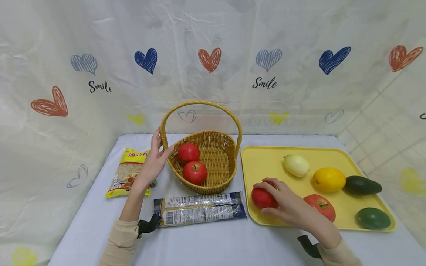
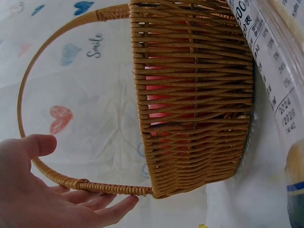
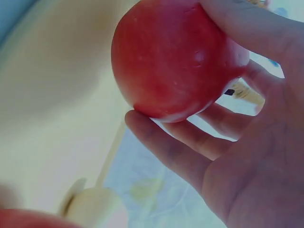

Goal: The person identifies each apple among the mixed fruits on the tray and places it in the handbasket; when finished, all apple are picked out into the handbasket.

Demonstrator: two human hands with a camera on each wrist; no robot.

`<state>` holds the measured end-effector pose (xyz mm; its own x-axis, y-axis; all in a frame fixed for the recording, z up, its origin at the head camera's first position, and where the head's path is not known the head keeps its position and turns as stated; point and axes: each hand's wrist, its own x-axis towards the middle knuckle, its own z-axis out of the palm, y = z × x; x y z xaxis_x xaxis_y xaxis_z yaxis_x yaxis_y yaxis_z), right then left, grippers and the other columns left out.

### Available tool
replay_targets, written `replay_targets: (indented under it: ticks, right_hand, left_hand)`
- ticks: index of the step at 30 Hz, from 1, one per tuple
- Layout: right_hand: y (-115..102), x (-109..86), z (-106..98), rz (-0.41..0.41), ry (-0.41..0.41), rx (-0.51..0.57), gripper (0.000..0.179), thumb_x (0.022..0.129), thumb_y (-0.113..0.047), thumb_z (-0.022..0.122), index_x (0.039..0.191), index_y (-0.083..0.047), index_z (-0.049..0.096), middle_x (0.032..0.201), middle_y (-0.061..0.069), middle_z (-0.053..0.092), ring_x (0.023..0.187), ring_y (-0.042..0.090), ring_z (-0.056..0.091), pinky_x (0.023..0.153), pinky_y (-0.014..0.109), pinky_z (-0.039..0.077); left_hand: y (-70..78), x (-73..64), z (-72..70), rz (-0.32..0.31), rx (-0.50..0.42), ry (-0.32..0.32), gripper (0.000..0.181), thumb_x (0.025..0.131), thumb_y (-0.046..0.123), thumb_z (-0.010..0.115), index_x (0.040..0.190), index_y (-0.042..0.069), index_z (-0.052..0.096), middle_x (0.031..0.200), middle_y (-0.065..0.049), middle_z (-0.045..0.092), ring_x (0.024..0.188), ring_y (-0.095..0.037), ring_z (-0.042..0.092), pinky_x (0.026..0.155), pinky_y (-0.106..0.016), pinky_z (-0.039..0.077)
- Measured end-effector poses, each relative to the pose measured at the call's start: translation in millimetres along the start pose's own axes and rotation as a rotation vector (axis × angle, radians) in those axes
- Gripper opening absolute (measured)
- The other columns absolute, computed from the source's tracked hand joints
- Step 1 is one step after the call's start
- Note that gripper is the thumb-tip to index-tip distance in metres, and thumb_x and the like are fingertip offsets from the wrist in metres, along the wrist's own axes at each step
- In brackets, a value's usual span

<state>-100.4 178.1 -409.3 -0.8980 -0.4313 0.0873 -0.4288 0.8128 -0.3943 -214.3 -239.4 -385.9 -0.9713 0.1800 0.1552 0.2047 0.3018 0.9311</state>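
Note:
My right hand [image 1: 288, 204] grips a red apple [image 1: 262, 198] near the left end of the yellow tray [image 1: 263, 162]. The right wrist view shows the thumb and fingers curved round this apple [image 3: 173, 61]. On the other side, my left hand [image 1: 154, 160] touches the left side of the wicker basket's handle [image 1: 199, 102]. In the left wrist view its fingers [image 2: 111, 213] lie fairly straight behind the handle, with the thumb apart from it. Inside the basket [image 1: 217, 162], two red apples [image 1: 195, 172] lie at the left.
Also on the tray are another apple [image 1: 320, 207], a yellow lemon [image 1: 328, 180], a pale yellow-green fruit [image 1: 296, 165], an avocado-like dark green fruit [image 1: 362, 185] and a green oval fruit [image 1: 373, 218]. A noodle packet [image 1: 199, 210] lies before the basket; a pasta bag [image 1: 128, 171] lies left.

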Motion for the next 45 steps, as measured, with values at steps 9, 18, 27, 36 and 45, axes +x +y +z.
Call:
replay_targets:
  ticks: [9,18,27,36,45]
  right_hand:
    - [-28,14.6,-16,-0.078,0.000,0.076,0.068,0.084,-0.033,0.085,0.143,-0.041,0.052,0.150,0.004,0.050,0.127,0.026,0.055,0.089,0.038,0.063]
    - [-50,37.1,-28,-0.226,0.035,0.116,0.071,0.086,-0.035,0.083,0.147,-0.037,0.049,0.154,0.001,0.045,0.130,0.020,0.053,0.094,0.036,0.062]
    - [-62,75.9,-27,-0.245,0.018,0.135,0.066,0.088,-0.039,0.080,0.147,-0.033,0.051,0.151,0.003,0.048,0.129,0.022,0.052,0.094,0.037,0.061]
    - [-70,127.0,-15,-0.267,-0.015,0.044,0.064,0.088,-0.033,0.082,0.145,-0.022,0.054,0.147,0.009,0.051,0.127,0.029,0.054,0.094,0.042,0.061]
    - [-76,172.9,-8,-0.243,-0.078,-0.092,0.061,0.090,-0.033,0.080,0.144,-0.022,0.054,0.144,0.015,0.052,0.127,0.037,0.052,0.097,0.051,0.058]
  left_hand:
    - [-0.1,-0.3,-0.6,-0.004,0.003,-0.001,0.084,0.108,0.027,0.052,0.165,0.030,-0.010,0.174,-0.013,0.009,0.162,-0.025,0.011,0.129,-0.057,0.021]
    - [-0.5,0.2,0.7,-0.011,0.010,-0.007,0.084,0.108,0.032,0.052,0.166,0.029,-0.010,0.174,-0.014,0.006,0.163,-0.027,0.008,0.129,-0.059,0.019]
    - [0.7,-1.1,0.3,-0.004,0.015,0.001,0.085,0.108,0.032,0.052,0.166,0.026,-0.009,0.173,-0.015,0.012,0.162,-0.027,0.012,0.129,-0.058,0.022]
    - [-0.8,-0.5,-0.4,-0.006,0.005,-0.005,0.085,0.108,0.033,0.052,0.166,0.028,-0.010,0.174,-0.013,0.010,0.163,-0.026,0.010,0.129,-0.058,0.020]
    - [-1.6,0.0,-0.1,-0.003,0.004,0.003,0.084,0.108,0.030,0.052,0.166,0.027,-0.009,0.173,-0.016,0.014,0.162,-0.027,0.011,0.129,-0.057,0.021]
